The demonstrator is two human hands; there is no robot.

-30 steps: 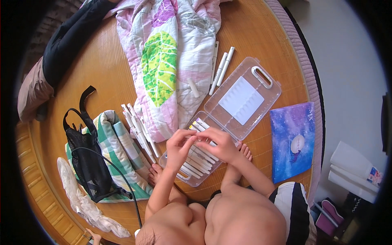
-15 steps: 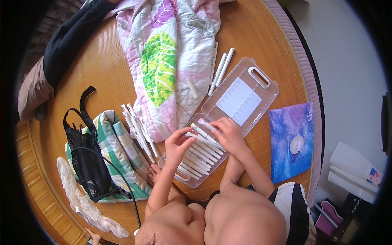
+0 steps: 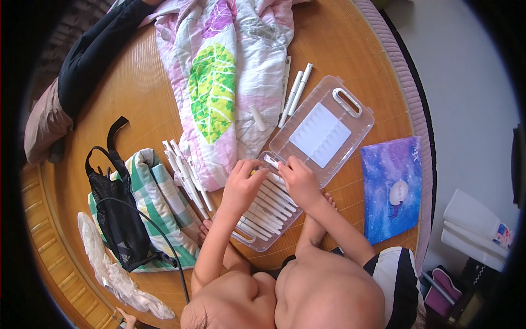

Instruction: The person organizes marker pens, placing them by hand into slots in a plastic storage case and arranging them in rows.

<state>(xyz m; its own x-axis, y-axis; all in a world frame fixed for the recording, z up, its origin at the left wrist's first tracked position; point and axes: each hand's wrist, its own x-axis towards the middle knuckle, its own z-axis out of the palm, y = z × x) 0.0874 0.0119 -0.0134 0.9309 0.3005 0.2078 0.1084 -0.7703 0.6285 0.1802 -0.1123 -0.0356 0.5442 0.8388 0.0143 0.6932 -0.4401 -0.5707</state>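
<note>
An open clear plastic case [image 3: 262,248] lies before me, with several white markers [image 3: 272,200] side by side in its near half. My right hand [image 3: 300,180] is closed on a white marker with a purple end [image 3: 272,160], over the far edge of that half. Just left of it, my left hand [image 3: 244,183] pinches at a marker with a yellow end [image 3: 254,172], partly hidden by the fingers. The case's lid half [image 3: 359,127], with a white handle and a white sheet, lies folded back at the far right.
Loose white markers lie left of the case [image 3: 185,174] and beyond it [image 3: 296,93]. A leaf-patterned quilt [image 3: 212,93] spreads ahead. At left are a black mesh bag [image 3: 116,219] on a checked cloth [image 3: 164,192]; at right, a blue-purple booklet [image 3: 390,192]. Another person's leg [image 3: 93,60] rests far left.
My right hand has shifted slightly left with the purple-ended marker, lowering it to the case's far edge. My left hand has moved up and right, its fingers now over the yellow-ended marker.
</note>
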